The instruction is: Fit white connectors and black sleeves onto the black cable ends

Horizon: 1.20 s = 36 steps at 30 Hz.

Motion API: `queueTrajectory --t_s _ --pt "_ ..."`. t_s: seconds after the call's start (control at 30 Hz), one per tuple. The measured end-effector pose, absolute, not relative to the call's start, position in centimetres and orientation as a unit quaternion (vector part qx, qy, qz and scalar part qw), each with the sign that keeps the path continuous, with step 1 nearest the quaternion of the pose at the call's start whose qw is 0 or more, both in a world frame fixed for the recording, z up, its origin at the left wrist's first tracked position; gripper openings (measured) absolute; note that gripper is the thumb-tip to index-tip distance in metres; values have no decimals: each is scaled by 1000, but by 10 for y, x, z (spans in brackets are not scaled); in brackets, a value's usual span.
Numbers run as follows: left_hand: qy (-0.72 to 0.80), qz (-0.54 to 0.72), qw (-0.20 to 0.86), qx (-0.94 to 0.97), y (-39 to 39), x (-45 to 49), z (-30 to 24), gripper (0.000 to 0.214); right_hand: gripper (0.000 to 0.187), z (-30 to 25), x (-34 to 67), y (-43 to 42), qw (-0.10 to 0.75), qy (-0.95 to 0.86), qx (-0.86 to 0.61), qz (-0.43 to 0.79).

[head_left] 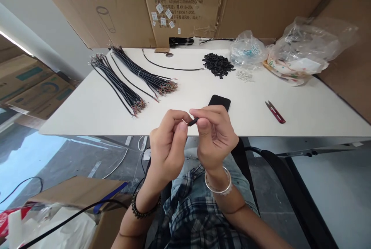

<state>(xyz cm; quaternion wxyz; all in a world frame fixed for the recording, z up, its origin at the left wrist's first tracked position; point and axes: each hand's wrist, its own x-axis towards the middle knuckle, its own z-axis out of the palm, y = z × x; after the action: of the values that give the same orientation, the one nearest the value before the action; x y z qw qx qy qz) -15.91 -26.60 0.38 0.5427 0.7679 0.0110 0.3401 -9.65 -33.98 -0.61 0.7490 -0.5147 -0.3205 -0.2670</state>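
My left hand and my right hand are raised together just in front of the white table's near edge. The right fingers pinch a short black tube. The left fingers pinch a thin wire end that meets the tube's tip. Both hands are closed in a pinch. A black phone lies on the table just behind the right hand. Two bundles of black cables with bare coloured ends lie at the left.
A heap of small black tubes and some small white pieces sit at the back. Clear plastic bags lie at the back right. Red snips rest on the right. Cardboard boxes stand behind; an open box is on the floor.
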Motion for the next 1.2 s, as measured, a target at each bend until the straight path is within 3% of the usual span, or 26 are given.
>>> queueTrajectory --t_s 0.33,0.7,0.9,1.07,1.2 --pt "8 343 623 703 -265 -158 1 36 8 -12 -93 -341 782 -381 -471 -144" --pt "1 315 664 678 -264 -158 -2 29 12 -21 -87 -336 846 -369 -381 54" --pt "31 313 671 671 -264 -160 -2 36 19 -23 -87 -334 849 -361 -383 37" --pt "10 317 685 656 -265 -159 -1 37 6 -26 -90 -333 845 -352 -403 20" --pt "15 320 681 659 -264 -156 1 40 8 -27 -86 -334 834 -350 -427 28"
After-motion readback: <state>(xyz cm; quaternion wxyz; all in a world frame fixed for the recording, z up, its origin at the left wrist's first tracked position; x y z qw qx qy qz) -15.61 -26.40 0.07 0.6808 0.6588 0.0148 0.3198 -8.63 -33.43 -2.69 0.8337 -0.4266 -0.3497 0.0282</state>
